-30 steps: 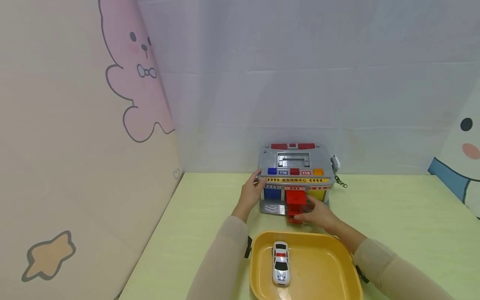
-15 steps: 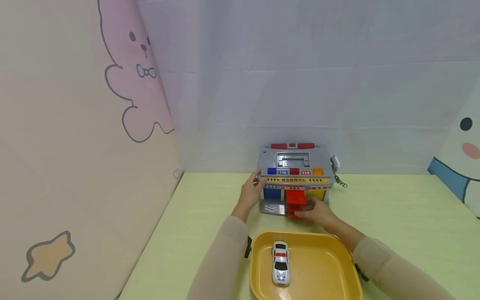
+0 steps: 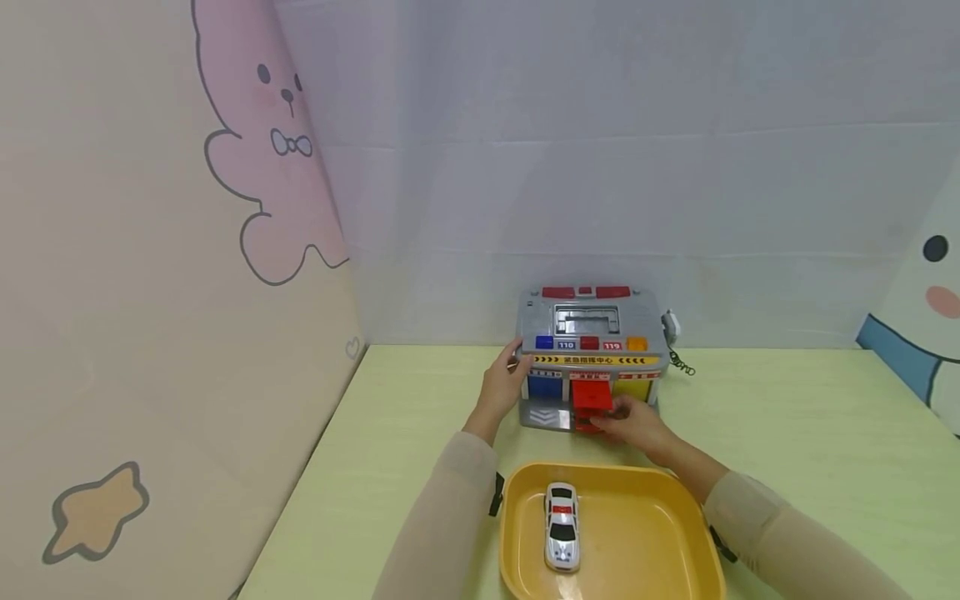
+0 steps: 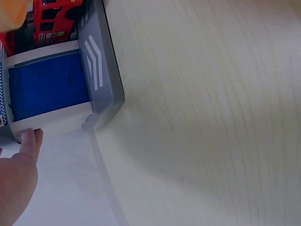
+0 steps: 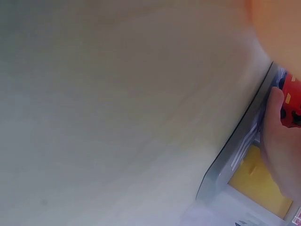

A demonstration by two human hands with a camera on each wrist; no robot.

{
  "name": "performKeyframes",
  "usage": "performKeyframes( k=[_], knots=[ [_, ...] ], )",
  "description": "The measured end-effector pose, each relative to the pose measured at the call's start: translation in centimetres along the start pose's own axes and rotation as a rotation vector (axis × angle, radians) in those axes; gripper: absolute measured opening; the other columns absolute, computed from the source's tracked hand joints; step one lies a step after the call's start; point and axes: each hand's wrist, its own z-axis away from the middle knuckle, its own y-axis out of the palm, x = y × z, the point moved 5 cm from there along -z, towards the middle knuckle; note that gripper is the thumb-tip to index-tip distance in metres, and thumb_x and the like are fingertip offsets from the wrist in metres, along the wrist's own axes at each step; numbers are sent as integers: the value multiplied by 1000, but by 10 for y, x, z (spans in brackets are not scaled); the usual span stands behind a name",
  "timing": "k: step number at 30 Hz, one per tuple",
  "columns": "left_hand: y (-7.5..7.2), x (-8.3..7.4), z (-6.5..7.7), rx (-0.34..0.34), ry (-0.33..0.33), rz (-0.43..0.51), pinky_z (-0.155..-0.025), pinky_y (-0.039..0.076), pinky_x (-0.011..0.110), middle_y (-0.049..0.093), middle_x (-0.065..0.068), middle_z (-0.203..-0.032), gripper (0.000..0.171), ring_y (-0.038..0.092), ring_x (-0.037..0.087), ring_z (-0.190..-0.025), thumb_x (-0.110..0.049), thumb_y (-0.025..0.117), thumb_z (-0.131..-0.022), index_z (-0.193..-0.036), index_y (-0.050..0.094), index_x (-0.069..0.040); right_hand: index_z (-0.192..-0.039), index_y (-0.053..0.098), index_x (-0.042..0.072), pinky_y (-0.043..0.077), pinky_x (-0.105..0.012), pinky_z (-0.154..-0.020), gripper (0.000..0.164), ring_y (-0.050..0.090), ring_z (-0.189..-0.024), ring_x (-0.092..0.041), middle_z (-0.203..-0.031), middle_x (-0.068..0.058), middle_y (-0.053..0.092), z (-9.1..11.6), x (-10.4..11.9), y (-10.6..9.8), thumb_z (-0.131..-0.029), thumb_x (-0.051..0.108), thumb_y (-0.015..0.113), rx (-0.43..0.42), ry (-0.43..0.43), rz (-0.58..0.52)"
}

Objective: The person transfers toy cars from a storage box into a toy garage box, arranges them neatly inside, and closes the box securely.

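Note:
A grey toy emergency station [image 3: 588,360] stands against the back wall, with a blue door [image 4: 49,84] and a yellow door [image 5: 261,181] both down. Its middle red door [image 3: 592,394] is swung up. Under that door sits a red toy fire truck [image 4: 52,23], pinched at its side by my right hand [image 3: 636,428]; its rear is hidden inside the bay. My left hand [image 3: 501,390] holds the station's left corner, thumb at the front and fingers along the side wall. A white toy police car [image 3: 562,527] lies in the yellow tray [image 3: 611,477].
The tray sits close in front of the station, between my forearms. A white toy handset [image 3: 671,325] with a coiled cord [image 3: 681,363] hangs at the station's right side. A printed panel [image 3: 187,333] borders the pale green table [image 3: 780,433] on the left.
My right hand has slid the red fire truck farther back under the raised door, so less of it sticks out. The left hand and police car stay in place.

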Motion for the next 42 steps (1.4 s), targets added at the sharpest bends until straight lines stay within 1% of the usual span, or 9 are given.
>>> performKeyframes(
  k=[5, 9, 16, 23, 29, 33, 36, 40, 42],
  knots=[
    [0, -1, 0, -1, 3, 3, -99, 46, 43, 50, 16, -140, 53, 51, 30, -125, -41, 52, -101, -150, 41, -24, -95, 56, -1, 51, -33, -79, 36, 54, -92, -31, -103, -17, 62, -1, 3, -5, -83, 23, 79, -26, -89, 47],
    [0, 0, 0, -1, 4, 3, -99, 46, 43, 49, 17, -141, 53, 51, 30, -125, -41, 51, -101, -150, 41, -24, -92, 56, 0, 49, -34, -77, 36, 52, -92, -33, -102, -18, 62, 1, 5, -7, -82, 25, 80, -11, -136, 39],
    [0, -1, 1, 2, 8, 1, -99, 46, 43, 49, 18, -141, 53, 51, 30, -125, -41, 52, -101, -150, 40, -23, -98, 59, -4, 43, -42, -89, 30, 50, -99, -32, -103, -15, 62, 2, 6, -3, -83, 13, 78, -33, -85, 40],
    [1, 0, 0, 2, 12, -6, -99, 46, 43, 49, 18, -141, 53, 51, 30, -125, -40, 52, -101, -150, 40, -23, -104, 60, -7, 43, -43, -91, 31, 50, -100, -31, -104, -14, 62, 3, 7, -2, -84, 11, 77, -33, -92, 25],
    [1, 1, 0, 1, 1, -12, -99, 46, 43, 49, 17, -141, 53, 51, 30, -126, -40, 52, -101, -150, 40, -23, -107, 61, -7, 46, -37, -88, 33, 52, -97, -28, -104, -13, 64, 0, 3, -3, -84, 11, 77, -27, -113, 22],
    [1, 1, -1, -1, 1, -16, -99, 46, 43, 49, 17, -141, 53, 51, 30, -126, -40, 51, -102, -150, 40, -23, -109, 61, -10, 50, -31, -84, 33, 59, -93, -25, -104, -16, 66, -1, 3, -3, -84, 6, 76, -9, -118, -14],
    [1, 0, -1, -4, 3, -13, -99, 46, 43, 49, 18, -141, 53, 51, 31, -126, -40, 51, -102, -150, 40, -23, -115, 59, -12, 53, -33, -86, 38, 64, -94, -27, -109, -20, 66, -1, 3, -3, -85, 3, 74, 10, -110, -25],
    [1, 1, 0, -3, 6, -8, -99, 46, 44, 49, 18, -141, 53, 51, 31, -126, -40, 51, -102, -150, 40, -23, -126, 53, -14, 53, -42, -89, 50, 63, -101, -33, -118, -26, 61, -2, 3, -2, -84, 3, 74, 41, -96, -4],
    [1, 1, 0, -2, 9, -8, -99, 46, 44, 49, 18, -141, 53, 51, 31, -126, -40, 51, -102, -150, 40, -23, -129, 50, -14, 54, -42, -87, 55, 62, -100, -34, -118, -27, 60, -2, 3, -2, -83, 2, 75, 58, -83, -1]
  ],
)
